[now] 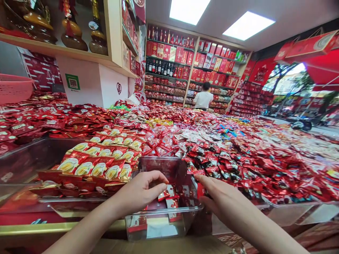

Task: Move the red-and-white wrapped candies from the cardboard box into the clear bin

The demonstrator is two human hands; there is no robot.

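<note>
My left hand (141,192) reaches into a clear plastic bin (159,225) at the counter's front edge. Its fingers are curled and its thumb points at a few red candy packets (171,197) lying in the bin's bottom. I cannot make out whether the fingers hold a packet. My right hand (219,201) lies on the bin's right rim, fingers stretched out and together, beside a heap of dark red wrapped candies (227,165). To the left of the bin are neat rows of red packets with yellow ovals (100,165).
Heaps of red wrapped sweets (265,155) cover the whole counter. A pink basket (13,88) sits far left. Shelves of red boxes and bottles (185,60) line the back wall, where a person in a white shirt (203,98) stands. The street opens at right.
</note>
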